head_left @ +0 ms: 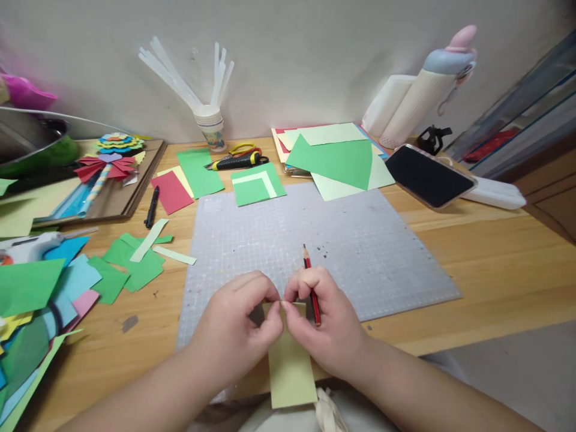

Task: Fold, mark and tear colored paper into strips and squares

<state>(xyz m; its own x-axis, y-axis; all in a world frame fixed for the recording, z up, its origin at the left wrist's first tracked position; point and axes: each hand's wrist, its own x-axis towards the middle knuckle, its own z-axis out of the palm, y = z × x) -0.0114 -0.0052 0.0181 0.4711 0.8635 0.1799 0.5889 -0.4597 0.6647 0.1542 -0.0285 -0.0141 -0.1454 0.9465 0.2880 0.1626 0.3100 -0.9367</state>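
Note:
Both hands meet at the near edge of a grey cutting mat (315,240). My left hand (236,327) pinches the top edge of a pale yellow-green paper strip (290,366) that hangs toward me. My right hand (326,318) pinches the same top edge with thumb and forefinger, and a red pencil (311,282) is tucked in its fingers, tip pointing away from me. The fingers of both hands are closed on the paper.
Green paper squares (257,184), a stack of green sheets (335,161), scissors and a knife (238,159) lie beyond the mat. A phone (427,176) sits at right. Paper scraps (130,258), a black marker (152,207) and paper flowers (110,159) are at left. A cup of white strips (209,120) stands by the wall.

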